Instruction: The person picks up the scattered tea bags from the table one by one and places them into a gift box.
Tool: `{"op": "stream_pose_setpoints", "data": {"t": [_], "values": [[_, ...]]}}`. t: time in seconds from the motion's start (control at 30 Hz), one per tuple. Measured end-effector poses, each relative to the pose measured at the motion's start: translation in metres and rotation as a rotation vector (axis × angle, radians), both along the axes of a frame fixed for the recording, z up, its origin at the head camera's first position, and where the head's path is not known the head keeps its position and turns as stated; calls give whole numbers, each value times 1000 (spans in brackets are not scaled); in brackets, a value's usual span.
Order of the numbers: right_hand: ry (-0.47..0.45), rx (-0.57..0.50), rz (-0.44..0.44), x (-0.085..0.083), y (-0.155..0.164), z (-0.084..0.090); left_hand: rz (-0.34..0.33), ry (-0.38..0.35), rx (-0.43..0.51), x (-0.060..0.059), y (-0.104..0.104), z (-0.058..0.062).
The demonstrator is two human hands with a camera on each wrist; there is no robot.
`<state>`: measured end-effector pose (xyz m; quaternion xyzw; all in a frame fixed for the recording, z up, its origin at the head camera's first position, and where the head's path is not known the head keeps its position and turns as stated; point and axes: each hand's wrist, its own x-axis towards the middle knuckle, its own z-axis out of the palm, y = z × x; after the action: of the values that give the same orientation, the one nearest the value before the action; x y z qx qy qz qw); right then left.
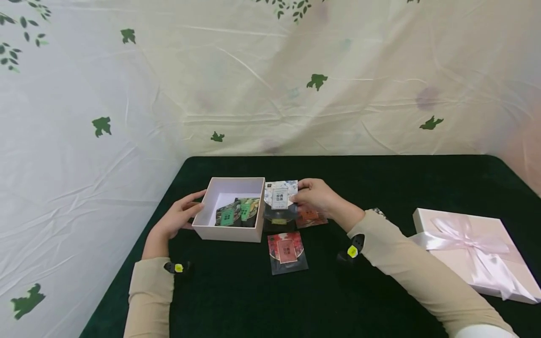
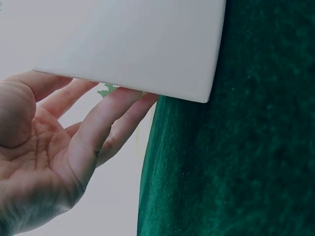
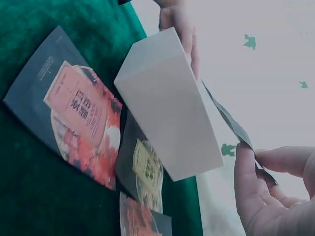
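My left hand point(image 1: 176, 219) rests its extended fingers against the left side of an open pinkish-white gift box point(image 1: 228, 234). In the left wrist view, the fingertips pass out of sight behind the box's edge. Inside the box lie green-labelled packets point(image 1: 228, 217). Between thumb and fingers, my right hand point(image 1: 317, 198) pinches a flat packet point(image 1: 280, 198) with a blue-and-white top and dark lower part. It is held up just right of the box; the right wrist view shows it edge-on. Beneath it lies a yellow-labelled packet point(image 3: 147, 167), partly hidden in the head view.
A red-labelled packet point(image 1: 288, 253) lies in front of the box on the dark green cloth point(image 1: 236, 291). An orange-labelled packet point(image 1: 310, 217) sits partly under my right hand. At the right is a pale pink lid point(image 1: 486, 234) with a ribbon bow. A pale curtain point(image 1: 262, 94) hangs behind.
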<state>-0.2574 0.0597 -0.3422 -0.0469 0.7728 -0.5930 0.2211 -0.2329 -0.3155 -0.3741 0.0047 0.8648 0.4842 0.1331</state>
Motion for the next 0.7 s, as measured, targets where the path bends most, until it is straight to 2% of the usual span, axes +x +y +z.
{"op": "stream_pose_setpoints", "data": {"t": [0.37,0.7], "values": [[-11,-89,-19,-2,-28,7,-2,3,-21,0,0,-1],[-22,-88,-66,-8,-52,6,9,0,-25,-1,0,0]]}}
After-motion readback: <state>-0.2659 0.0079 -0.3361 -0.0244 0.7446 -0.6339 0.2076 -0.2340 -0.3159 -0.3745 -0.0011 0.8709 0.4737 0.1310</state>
